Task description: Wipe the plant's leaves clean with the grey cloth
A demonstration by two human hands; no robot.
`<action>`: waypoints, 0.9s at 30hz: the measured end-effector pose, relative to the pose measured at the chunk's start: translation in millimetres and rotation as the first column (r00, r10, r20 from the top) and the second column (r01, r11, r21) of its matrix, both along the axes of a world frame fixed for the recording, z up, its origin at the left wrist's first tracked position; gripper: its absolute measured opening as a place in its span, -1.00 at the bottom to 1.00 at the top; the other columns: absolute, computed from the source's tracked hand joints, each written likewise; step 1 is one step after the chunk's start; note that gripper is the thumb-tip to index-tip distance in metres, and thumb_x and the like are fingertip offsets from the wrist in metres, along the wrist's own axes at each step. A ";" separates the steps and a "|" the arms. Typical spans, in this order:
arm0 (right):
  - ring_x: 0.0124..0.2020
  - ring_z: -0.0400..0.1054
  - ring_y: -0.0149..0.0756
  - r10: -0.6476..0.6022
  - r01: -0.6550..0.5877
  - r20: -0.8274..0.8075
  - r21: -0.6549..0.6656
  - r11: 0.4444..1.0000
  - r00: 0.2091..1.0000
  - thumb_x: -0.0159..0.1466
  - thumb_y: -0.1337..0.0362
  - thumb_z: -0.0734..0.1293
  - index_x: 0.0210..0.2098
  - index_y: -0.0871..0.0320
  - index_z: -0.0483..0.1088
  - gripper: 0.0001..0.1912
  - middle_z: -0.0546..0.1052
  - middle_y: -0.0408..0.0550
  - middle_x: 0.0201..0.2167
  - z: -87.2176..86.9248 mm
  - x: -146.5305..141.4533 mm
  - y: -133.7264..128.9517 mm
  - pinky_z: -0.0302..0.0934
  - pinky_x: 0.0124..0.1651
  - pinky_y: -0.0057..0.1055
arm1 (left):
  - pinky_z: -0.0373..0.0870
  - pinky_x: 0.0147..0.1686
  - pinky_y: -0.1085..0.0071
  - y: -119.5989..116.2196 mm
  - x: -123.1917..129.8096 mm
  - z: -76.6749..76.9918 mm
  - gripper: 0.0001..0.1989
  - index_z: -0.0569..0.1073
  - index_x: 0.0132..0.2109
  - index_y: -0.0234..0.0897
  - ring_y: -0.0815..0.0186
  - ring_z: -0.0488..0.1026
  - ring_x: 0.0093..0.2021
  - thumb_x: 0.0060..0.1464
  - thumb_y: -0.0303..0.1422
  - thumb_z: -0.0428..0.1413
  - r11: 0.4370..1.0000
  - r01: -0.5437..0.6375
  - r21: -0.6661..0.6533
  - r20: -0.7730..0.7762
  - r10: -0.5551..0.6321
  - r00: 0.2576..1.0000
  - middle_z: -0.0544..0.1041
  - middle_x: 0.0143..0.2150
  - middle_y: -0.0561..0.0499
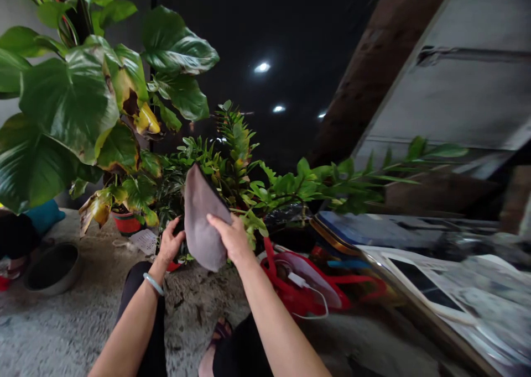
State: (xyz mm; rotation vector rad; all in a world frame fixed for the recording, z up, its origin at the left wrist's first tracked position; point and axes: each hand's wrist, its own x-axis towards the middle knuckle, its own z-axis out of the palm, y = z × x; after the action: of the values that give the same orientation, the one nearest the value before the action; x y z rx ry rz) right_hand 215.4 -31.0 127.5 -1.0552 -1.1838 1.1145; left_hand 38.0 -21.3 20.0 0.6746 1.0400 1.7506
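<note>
Cloth piece (202,222) — mauve-grey, pointed top, rounded bottom — pinched by right hand (236,241); left hand (169,246) beside, fingers parted.

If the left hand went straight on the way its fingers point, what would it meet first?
Probably the grey fabric piece held by the right hand: its edge appears close beside the left hand. Depth is unclear, so that hand might instead pass into the leaves behind.

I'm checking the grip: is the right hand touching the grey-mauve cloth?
Touching. The head view shows the right hand with its thumb laid over the near face of the grey-mauve cloth.
</note>
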 end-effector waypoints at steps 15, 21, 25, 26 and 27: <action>-0.27 0.55 -0.04 0.045 -0.067 -0.159 -0.136 0.988 0.986 -0.14 0.04 0.55 -0.36 0.17 0.59 -0.58 0.67 0.02 -0.38 6.5 -29.2 19.6 0.41 -0.09 -0.18 | 0.43 -0.36 0.44 5.2 -32.2 -2.9 -0.66 0.68 -0.09 -0.23 0.09 0.50 0.06 -0.05 -0.26 0.33 0.942 -0.329 -0.065 0.000 0.329 0.944 0.62 0.10 -0.13; -0.36 0.54 -0.08 0.477 -0.440 0.081 -0.279 0.854 0.875 -0.02 0.16 0.51 -0.40 0.12 0.62 -0.79 0.67 -0.01 -0.39 -53.4 -37.2 -35.0 0.42 -0.17 -0.18 | 0.47 -0.16 0.32 10.8 -46.7 -9.2 -0.56 0.65 0.01 -0.29 0.16 0.54 -0.06 -0.01 -0.19 0.30 0.955 -0.279 -0.099 -0.004 0.280 0.960 0.57 0.16 -0.18; -0.24 0.55 -0.08 0.374 -0.372 0.055 -0.044 0.927 0.926 0.07 0.09 0.50 -0.24 0.13 0.64 -0.68 0.69 -0.03 -0.27 -7.3 -30.8 -23.3 0.42 -0.10 -0.23 | 0.47 -0.02 0.27 13.4 -50.1 -14.5 -0.58 0.65 0.00 -0.27 0.10 0.49 0.09 0.00 -0.18 0.30 0.962 -0.268 -0.050 -0.031 0.267 0.963 0.55 0.19 -0.18; -0.21 0.55 -0.07 0.294 -0.294 0.024 0.011 0.956 0.956 0.05 0.07 0.51 -0.22 0.13 0.64 -0.65 0.69 -0.03 -0.26 4.0 -30.8 -9.3 0.41 -0.08 -0.23 | 0.48 -0.03 0.27 13.3 -49.0 -15.1 -0.56 0.64 0.02 -0.26 0.08 0.47 0.12 0.01 -0.16 0.29 0.965 -0.261 -0.039 -0.023 0.260 0.965 0.54 0.21 -0.18; -0.18 0.54 -0.07 0.203 -0.202 -0.015 0.057 0.978 0.979 0.02 0.06 0.52 -0.23 0.13 0.63 -0.62 0.69 -0.04 -0.26 10.8 -31.2 6.1 0.40 -0.04 -0.22 | 0.49 -0.06 0.27 12.8 -47.7 -15.2 -0.54 0.63 0.05 -0.24 0.06 0.46 0.15 0.01 -0.15 0.29 0.968 -0.249 -0.035 -0.010 0.249 0.969 0.52 0.24 -0.18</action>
State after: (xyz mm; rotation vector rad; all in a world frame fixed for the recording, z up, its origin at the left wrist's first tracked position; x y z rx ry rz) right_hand 184.2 -24.9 138.4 -0.8933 -1.3205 1.2396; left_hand -9.7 -8.5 4.8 0.5445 1.1995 1.9397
